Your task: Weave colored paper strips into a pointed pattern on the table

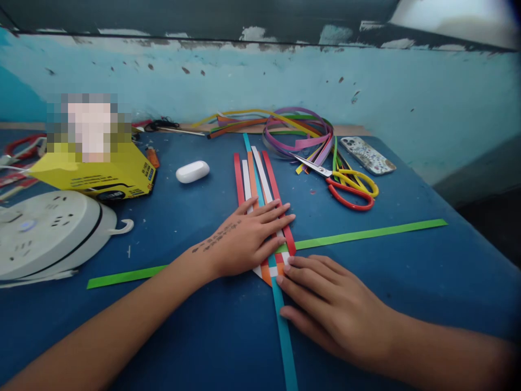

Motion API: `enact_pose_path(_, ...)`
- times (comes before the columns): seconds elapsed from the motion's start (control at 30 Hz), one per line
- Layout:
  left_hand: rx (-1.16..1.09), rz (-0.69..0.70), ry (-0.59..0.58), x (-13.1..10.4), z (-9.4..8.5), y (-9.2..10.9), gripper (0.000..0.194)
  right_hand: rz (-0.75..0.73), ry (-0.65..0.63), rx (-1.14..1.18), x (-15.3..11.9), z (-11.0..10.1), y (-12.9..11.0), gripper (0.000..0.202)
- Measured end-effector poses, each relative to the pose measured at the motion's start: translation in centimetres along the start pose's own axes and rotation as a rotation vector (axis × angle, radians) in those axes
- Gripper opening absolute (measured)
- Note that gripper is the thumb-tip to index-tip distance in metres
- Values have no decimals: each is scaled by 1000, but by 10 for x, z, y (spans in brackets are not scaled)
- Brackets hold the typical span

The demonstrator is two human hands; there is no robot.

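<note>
My left hand lies flat with fingers spread across red, white, orange and blue strips, pressing on them. My right hand rests on the table, its fingertips on the right edge of a small woven patch. A long green strip crosses the woven strips and passes under my left hand and forearm. One blue strip runs from the patch toward me. The red strips fan out away from me past my left fingers. Part of the weave is hidden under both hands.
Scissors with red and yellow handles lie at the right, near coiled coloured strips and a phone. A white case, a yellow box and a white round device are at the left.
</note>
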State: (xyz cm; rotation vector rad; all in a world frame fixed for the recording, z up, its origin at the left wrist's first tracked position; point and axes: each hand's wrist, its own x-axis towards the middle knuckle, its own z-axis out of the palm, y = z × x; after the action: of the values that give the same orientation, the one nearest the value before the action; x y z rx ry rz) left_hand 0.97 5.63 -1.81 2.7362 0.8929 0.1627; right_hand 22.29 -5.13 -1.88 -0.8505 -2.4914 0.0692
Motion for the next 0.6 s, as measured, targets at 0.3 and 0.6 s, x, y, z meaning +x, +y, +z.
enact_pose_path(0.3,43,1,-11,0,2,1,52,-4,10,28,1,-1,-1,21)
enact_pose_path(0.6,46,10,2,0,4,1,51,39,-66,-56,-2,0,-2,26)
